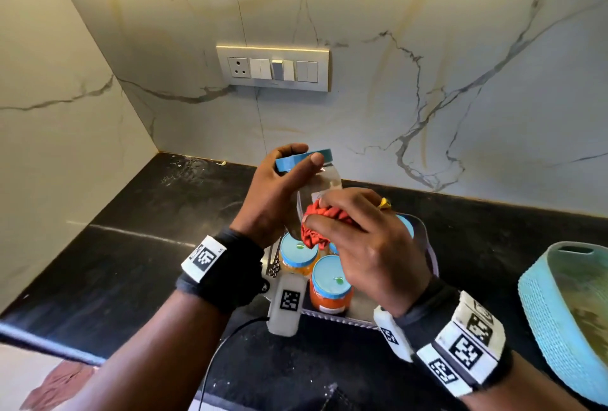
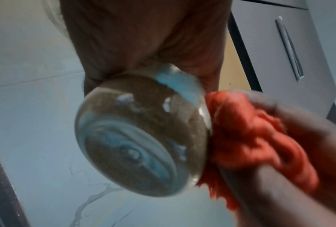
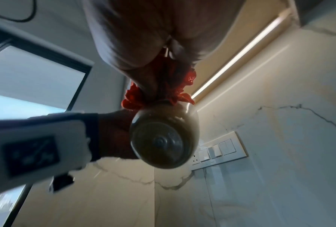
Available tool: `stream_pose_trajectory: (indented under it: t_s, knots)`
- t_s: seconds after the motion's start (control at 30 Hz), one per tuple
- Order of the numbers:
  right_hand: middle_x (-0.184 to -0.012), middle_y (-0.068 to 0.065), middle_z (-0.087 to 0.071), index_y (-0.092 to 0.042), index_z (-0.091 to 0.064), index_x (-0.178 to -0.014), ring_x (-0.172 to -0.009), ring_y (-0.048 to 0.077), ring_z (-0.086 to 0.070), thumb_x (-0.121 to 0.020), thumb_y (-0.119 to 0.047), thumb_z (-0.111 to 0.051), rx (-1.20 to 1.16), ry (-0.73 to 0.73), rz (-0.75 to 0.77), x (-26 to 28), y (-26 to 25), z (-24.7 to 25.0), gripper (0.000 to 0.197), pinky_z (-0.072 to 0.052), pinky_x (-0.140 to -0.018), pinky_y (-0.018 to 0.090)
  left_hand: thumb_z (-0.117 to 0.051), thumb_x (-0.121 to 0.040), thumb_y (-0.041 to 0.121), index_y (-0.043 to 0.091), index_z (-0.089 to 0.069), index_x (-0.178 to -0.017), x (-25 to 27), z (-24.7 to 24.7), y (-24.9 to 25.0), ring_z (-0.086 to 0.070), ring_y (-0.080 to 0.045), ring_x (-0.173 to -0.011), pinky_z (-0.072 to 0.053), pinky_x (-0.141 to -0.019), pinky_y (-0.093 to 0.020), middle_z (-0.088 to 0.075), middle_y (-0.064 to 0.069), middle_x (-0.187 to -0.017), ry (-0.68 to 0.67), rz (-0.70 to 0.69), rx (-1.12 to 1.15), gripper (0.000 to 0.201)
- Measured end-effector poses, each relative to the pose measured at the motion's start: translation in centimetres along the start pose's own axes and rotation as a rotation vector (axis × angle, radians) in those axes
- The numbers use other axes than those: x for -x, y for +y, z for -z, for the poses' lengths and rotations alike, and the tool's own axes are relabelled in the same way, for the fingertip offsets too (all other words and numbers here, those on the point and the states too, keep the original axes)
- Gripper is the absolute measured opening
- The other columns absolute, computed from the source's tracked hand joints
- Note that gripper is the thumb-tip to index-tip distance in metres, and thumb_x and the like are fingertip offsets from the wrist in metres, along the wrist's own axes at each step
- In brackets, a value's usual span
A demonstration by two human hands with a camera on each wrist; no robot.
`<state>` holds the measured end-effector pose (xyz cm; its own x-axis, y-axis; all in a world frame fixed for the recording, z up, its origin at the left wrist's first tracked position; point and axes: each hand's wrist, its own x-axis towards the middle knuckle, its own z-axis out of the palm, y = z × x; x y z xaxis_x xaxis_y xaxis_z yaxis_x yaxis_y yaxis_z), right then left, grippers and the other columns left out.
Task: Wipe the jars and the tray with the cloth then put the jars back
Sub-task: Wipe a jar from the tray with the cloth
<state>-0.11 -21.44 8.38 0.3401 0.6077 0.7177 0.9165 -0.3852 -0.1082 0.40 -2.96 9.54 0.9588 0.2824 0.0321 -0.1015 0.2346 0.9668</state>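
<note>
Left hand point(image 1: 273, 193) gripped one clear jar point(image 1: 324, 185) by its blue lid point(image 1: 304, 157), fingers curled over the lid rim, jar lifted above the tray point(image 1: 431, 256). Right hand point(image 1: 368, 239) clutched one bunched red cloth point(image 1: 324, 219), thumb and fingers pinched round it, cloth pressed on the jar's side wall. One gold ring point(image 1: 384, 203) sat on a right-hand finger.

Jars counted in the head view: the held one, plus two plain ones standing in the tray, a yellow-filled jar point(image 1: 298, 254) and a red-filled jar point(image 1: 330, 285), both blue-lidded. Two more blue lid edges peeked from behind the right hand; could not tell more about those. Tray sat on the black counter point(image 1: 148, 229) near its back edge, by the marble wall. One teal basket point(image 1: 566, 318) stood at the counter's right edge. One switch plate point(image 1: 273, 68) was on the wall.

Head view alone showed the tray, the basket and the other jars. Left wrist view, blurred, showed the held jar's round base from below and a cabinet handle point(image 2: 289, 47). Right wrist view showed the same base, a lit strip point(image 3: 240, 52) overhead and a window point(image 3: 33, 86).
</note>
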Motion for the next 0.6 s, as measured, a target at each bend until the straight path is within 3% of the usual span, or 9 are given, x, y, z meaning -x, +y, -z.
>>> stream_pose_trajectory:
  t_s: [0.1,0.23,0.3,0.4,0.5,0.6]
  knots:
    - [-0.116,0.010,-0.067,-0.013,-0.077,-0.110,-0.104,0.025,-0.064,-0.090,-0.001,-0.061,-0.030,0.029,-0.011,1.4,0.2,0.2,0.029,-0.055,-0.091,0.031,-0.080,-0.080,0.034,0.007,-0.055,-0.137,0.2,0.9,0.2,-0.074,-0.026,-0.098,-0.062,-0.087,-0.040,-0.072,-0.015,-0.110,-0.016,0.030,0.038,0.067]
    - [-0.111,0.007,-0.066,-0.011,-0.078,-0.109,-0.104,0.020,-0.065,-0.077,0.015,-0.068,-0.183,0.131,-0.242,2.5,2.0,0.4,0.042,-0.054,-0.093,0.032,-0.080,-0.078,0.039,-0.002,-0.054,-0.139,0.3,1.1,0.1,-0.068,-0.034,-0.107,-0.057,-0.098,-0.050,-0.067,-0.022,-0.118,-0.106,0.050,0.066,0.077]
    - [-0.110,0.002,-0.067,-0.014,-0.078,-0.110,-0.104,0.015,-0.065,-0.073,0.016,-0.072,-0.193,0.138,-0.404,3.3,3.1,0.8,0.048,-0.054,-0.094,0.027,-0.077,-0.081,0.039,-0.005,-0.054,-0.137,0.3,0.5,-0.2,-0.067,-0.035,-0.107,-0.058,-0.096,-0.049,-0.066,-0.023,-0.118,-0.165,0.063,0.049,0.075]
    - [-0.108,-0.003,-0.069,-0.017,-0.077,-0.109,-0.103,0.009,-0.066,-0.072,0.011,-0.076,-0.247,0.167,-0.617,4.8,4.0,2.3,0.046,-0.052,-0.094,0.023,-0.081,-0.073,0.042,0.002,-0.056,-0.136,0.4,-1.2,-0.7,-0.071,-0.029,-0.104,-0.060,-0.090,-0.042,-0.070,-0.019,-0.118,-0.203,0.089,-0.044,0.078]
    - [-0.109,-0.008,-0.070,-0.018,-0.076,-0.109,-0.105,0.004,-0.065,-0.072,0.012,-0.073,-0.313,0.177,-0.766,6.6,3.7,4.2,0.047,-0.049,-0.094,0.016,-0.084,-0.068,0.043,0.012,-0.063,-0.128,0.1,-3.3,-1.7,-0.073,-0.028,-0.108,-0.059,-0.096,-0.042,-0.073,-0.013,-0.119,-0.269,0.090,-0.161,0.071]
    - [-0.110,-0.010,-0.071,-0.019,-0.076,-0.109,-0.107,0.004,-0.066,-0.072,0.012,-0.072,-0.372,0.188,-0.863,8.6,3.3,5.7,0.049,-0.048,-0.095,0.016,-0.086,-0.068,0.042,0.012,-0.065,-0.130,0.0,-5.3,-2.8,-0.073,-0.028,-0.111,-0.058,-0.099,-0.044,-0.075,-0.011,-0.119,-0.360,0.106,-0.212,0.071]
